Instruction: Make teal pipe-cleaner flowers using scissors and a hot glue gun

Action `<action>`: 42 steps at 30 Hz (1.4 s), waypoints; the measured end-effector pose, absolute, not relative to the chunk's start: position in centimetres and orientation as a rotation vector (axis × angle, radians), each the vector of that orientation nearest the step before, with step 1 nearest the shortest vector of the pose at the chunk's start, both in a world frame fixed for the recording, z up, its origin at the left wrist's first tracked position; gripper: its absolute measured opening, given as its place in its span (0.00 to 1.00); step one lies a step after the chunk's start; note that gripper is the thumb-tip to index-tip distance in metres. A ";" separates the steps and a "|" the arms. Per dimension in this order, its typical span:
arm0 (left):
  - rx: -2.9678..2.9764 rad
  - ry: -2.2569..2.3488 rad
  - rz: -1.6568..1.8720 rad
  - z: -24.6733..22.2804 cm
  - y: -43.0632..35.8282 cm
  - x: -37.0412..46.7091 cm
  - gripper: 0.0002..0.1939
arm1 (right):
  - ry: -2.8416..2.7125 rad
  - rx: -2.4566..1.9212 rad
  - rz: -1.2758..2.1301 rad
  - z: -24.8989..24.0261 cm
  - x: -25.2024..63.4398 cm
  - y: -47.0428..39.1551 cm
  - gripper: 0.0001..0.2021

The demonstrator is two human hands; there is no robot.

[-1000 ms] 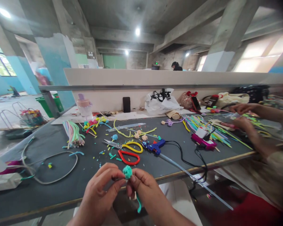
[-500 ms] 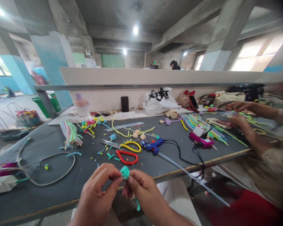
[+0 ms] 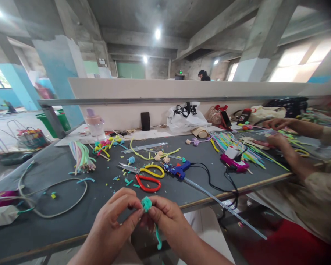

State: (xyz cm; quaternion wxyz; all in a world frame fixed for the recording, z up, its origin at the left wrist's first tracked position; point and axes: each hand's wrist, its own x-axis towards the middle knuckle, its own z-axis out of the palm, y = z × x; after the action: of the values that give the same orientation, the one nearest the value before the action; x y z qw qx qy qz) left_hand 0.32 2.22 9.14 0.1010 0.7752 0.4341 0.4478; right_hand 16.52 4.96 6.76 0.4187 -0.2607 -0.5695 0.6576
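Between my fingertips, just off the table's front edge, is a small teal fuzzy flower (image 3: 146, 203) of bent pipe cleaner. My left hand (image 3: 118, 217) pinches it from the left. My right hand (image 3: 167, 217) grips it from the right, and a teal stem (image 3: 158, 237) hangs down below those fingers. Beyond my hands lie scissors (image 3: 149, 183) with one yellow and one red handle, blades to the left. A blue glue gun (image 3: 180, 170) rests right of them, a long clear glue stick (image 3: 223, 206) reaching from it past the table edge.
Pastel pipe cleaners (image 3: 82, 156) lie bundled at left; more (image 3: 237, 147) spread at right beside a magenta power strip (image 3: 234, 163). A white cable (image 3: 85, 191) loops on the left. A co-worker's hands (image 3: 277, 132) work at far right. A cup (image 3: 95, 125) and phone (image 3: 145, 121) stand behind.
The teal flower has turned slightly in my fingers, and more of its hanging stem shows. Both hands keep their grip in nearly the same place.
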 end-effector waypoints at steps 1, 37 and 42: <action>2.305 1.268 1.291 9.3 2.2 0.2 0.06 | -1.433 -0.666 1.634 6.8 16.5 4.9 0.20; 2.630 1.002 1.440 8.9 1.2 -0.3 0.14 | -0.917 -0.443 1.999 6.9 16.2 3.3 0.19; 2.670 1.008 1.476 9.2 1.3 -0.4 0.15 | -0.948 -0.461 2.060 6.7 16.4 3.5 0.19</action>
State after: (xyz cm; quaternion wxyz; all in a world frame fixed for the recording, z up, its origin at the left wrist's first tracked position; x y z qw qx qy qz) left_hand -0.42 1.27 9.20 -0.0357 0.8305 0.3135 0.4590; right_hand 16.38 3.54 6.69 0.4019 -0.1825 -0.3753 0.8150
